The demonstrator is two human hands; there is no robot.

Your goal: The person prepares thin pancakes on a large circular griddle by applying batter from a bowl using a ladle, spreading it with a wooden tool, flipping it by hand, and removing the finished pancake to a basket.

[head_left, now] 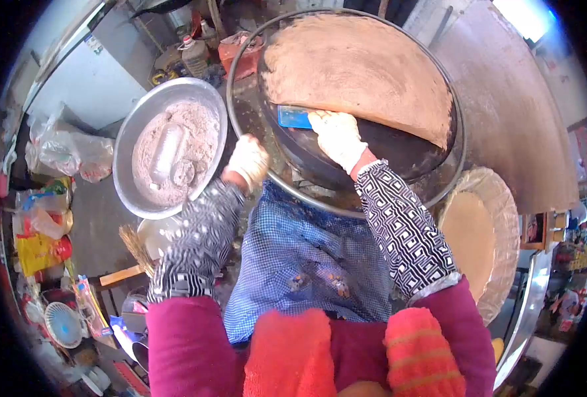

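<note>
Round griddle (412, 155), one blue scraper (294, 117)

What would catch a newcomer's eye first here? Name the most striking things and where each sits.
The big round black griddle at top centre stands out, with a thin brownish sheet of batter spread across most of it. The gloved right hand holds a blue scraper at the batter's near edge. To the left sits a metal basin of greyish batter with a ladle in it, beside the gloved left hand.

Blue flat scraper (294, 117), lying on dark round griddle (379, 149), at brown batter sheet's (359, 66) edge
</note>
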